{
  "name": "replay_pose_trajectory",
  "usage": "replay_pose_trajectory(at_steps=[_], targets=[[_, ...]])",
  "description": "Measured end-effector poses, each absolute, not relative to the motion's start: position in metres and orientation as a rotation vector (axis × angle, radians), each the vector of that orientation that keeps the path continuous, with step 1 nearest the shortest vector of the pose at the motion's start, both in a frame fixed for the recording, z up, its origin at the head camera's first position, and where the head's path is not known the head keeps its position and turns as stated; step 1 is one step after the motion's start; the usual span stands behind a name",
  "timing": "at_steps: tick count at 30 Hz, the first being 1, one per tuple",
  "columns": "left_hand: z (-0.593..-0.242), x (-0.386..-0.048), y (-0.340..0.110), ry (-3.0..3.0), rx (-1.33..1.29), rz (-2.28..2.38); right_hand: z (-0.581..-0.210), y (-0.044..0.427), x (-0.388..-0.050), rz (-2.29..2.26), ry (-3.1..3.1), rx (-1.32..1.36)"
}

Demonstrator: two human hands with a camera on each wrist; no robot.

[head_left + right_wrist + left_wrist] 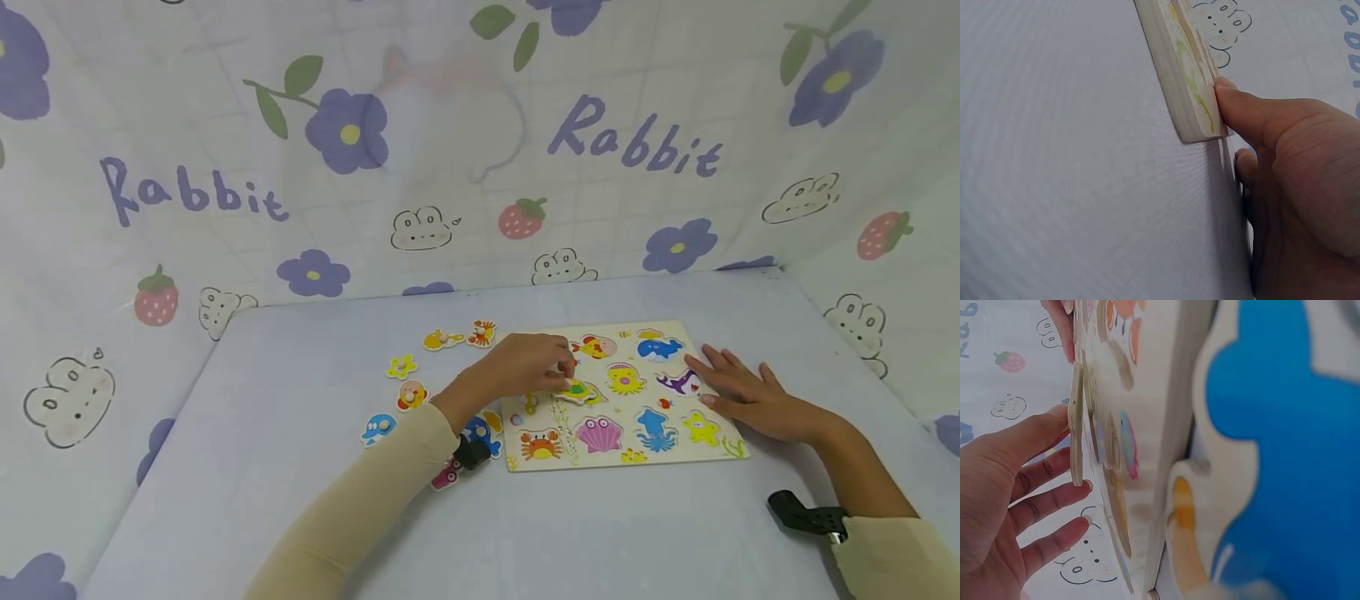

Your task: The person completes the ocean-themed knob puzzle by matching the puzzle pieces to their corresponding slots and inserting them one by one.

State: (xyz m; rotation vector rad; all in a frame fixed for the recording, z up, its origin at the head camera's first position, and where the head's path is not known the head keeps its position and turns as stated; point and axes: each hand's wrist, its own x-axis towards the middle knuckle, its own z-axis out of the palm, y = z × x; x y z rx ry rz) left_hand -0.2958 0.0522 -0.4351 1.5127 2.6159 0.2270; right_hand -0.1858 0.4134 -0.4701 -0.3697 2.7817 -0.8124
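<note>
My left hand (528, 364) pinches a green and yellow turtle piece (575, 392) just over the left-middle part of the puzzle board (622, 463); a printed turtle shape lies partly under it. In the left wrist view the hand (1016, 487) holds the thin piece (1076, 425) by its edge, tilted above the board (1160, 425). My right hand (765, 404) lies spread at the board's right edge, thumb and a fingertip touching it. The right wrist view has the thumb of that hand (1297, 162) resting on the board's corner (1191, 119).
Loose pieces lie left of the board: a yellow fish (441, 339), a crab (482, 333), a star (402, 366), a round-faced red and yellow piece (412, 396), a blue one (378, 428), a blue whale (482, 435) and a pink piece (446, 476). Behind stands a patterned curtain (465, 167).
</note>
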Motion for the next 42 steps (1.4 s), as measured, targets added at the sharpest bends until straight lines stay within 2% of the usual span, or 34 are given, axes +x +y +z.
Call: replay_pose_trajectory(at_steps=[21, 33, 42], targets=[[-0.441, -0.292, 0.062, 2.638, 1.459, 0.252, -0.468, 0.412, -0.184, -0.809, 2.784, -0.378], [-0.44, -0.289, 0.064, 2.633, 1.513, 0.24, -0.468, 0.412, -0.185, -0.804, 2.79, -0.383], [-0.44, -0.288, 0.067, 2.642, 1.443, 0.225, -0.469, 0.412, -0.185, -0.801, 2.79, -0.371]])
